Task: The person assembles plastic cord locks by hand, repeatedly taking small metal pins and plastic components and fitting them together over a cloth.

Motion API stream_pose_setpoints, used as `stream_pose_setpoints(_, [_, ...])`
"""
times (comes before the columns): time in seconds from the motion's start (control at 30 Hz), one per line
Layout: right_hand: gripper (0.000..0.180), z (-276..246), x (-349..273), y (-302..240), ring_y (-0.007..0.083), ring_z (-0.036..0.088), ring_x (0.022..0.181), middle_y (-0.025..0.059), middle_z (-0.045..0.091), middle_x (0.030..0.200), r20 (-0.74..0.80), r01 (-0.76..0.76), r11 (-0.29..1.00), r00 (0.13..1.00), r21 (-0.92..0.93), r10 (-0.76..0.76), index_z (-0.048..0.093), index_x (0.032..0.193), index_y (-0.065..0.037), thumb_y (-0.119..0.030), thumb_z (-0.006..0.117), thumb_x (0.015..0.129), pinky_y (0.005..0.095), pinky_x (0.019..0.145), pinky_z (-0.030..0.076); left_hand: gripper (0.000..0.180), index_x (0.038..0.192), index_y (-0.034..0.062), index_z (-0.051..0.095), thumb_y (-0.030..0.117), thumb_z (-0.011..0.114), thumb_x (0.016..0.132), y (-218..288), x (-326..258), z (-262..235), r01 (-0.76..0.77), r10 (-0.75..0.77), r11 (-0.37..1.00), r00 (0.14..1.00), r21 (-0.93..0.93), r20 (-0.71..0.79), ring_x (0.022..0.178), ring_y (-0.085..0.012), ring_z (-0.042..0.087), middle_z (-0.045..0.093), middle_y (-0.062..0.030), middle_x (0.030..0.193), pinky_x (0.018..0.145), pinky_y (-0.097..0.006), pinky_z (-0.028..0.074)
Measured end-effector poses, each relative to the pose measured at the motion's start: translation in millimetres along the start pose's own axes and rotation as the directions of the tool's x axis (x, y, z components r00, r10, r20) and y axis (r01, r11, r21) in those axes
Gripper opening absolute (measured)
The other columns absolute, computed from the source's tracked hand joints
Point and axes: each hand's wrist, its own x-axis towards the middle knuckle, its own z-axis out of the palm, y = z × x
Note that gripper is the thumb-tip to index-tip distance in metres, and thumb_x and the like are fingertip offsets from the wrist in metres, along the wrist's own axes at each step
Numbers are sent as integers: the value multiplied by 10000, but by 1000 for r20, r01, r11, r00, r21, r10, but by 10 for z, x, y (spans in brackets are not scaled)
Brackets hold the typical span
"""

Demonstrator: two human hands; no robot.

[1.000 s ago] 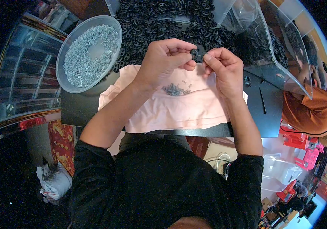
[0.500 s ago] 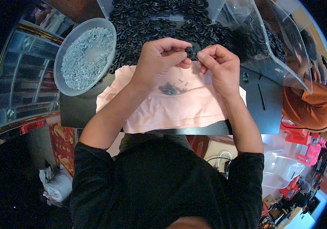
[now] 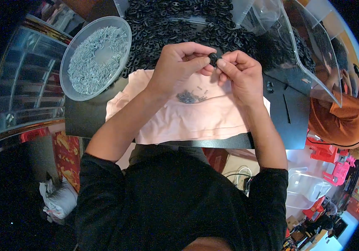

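Near cloth's [image 3: 179,123] far edge, hands [image 3: 175,67] [image 3: 245,77], black piece [image 3: 213,59]

Light falls brightest on the wrinkled pale-pink cloth [image 3: 187,123], with soft shadows in its folds, while the lower left sinks into grainy darkness. Pale glare streaks the clear plastic bin [image 3: 296,52] and gold-framed glass panel [image 3: 25,85]. Fisheye distortion bends edges toward black corners; the small black plastic piece [image 3: 213,60] seems slightly blurred.

We can slide low across the near cloth [image 3: 187,127], skirting that pin pile [image 3: 186,98]; far left the round tub [image 3: 64,75] blocks us, far side heaped black pieces [image 3: 167,33], far right a transparent plastic wall [image 3: 295,50].
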Motion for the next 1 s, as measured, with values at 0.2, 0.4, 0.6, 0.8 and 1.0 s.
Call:
stream_pose_setpoints(0.2, [209, 10, 18, -84, 94, 531, 529, 39, 564, 715, 155, 53, 998, 987, -14, -51, 585, 952, 21, 24, 619, 746, 211, 472, 456, 217, 1012, -37, 555, 2, 569, 799, 40, 7, -57, -84, 90, 995, 990, -57, 111, 624, -100, 576, 607, -82, 782, 575, -209, 489])
stream_pose_setpoints(0.4, [349, -63, -19, -68, 92, 544, 584, 59, 585, 773, 334, 94, 994, 940, -62, -68, 555, 1069, 51, 23, 632, 730, 197, 494, 466, 295, 1057, -17, 440, -9, 562, 789, 94, 11, -104, -76, 94, 993, 968, -86, 231, 587, -101, 552, 559, -66, 739, 533, -211, 469])
stream_pose_setpoints(0.6, [310, -68, -42, -65, 93, 540, 558, 65, 586, 760, 327, 152, 971, 941, -185, -85, 568, 1038, 55, 7, 633, 739, 196, 490, 460, 343, 1090, 21, 444, 63, 587, 781, 99, 11, -145, -33, 38, 999, 956, -23, 289, 568, -97, 541, 559, -43, 773, 525, -213, 452])
stream_pose_setpoints(0.8, [237, -52, -52, -38, 67, 516, 496, -4, 505, 639, 323, 198, 966, 936, -166, -137, 599, 1000, -7, -33, 635, 767, 190, 450, 419, 261, 1032, -21, 444, -9, 555, 796, 87, 21, -133, -60, 71, 997, 946, -45, 317, 566, -96, 555, 567, -65, 718, 494, -205, 458])
stream_pose_setpoints(1.0, [229, -18, -90, -77, 82, 533, 541, 53, 574, 722, 324, 261, 933, 930, -248, -174, 569, 983, 56, 0, 618, 767, 188, 472, 433, 220, 1003, -21, 456, -5, 546, 803, 101, 16, -128, -33, 49, 998, 941, -53, 336, 554, -99, 555, 561, -62, 707, 492, -219, 475])
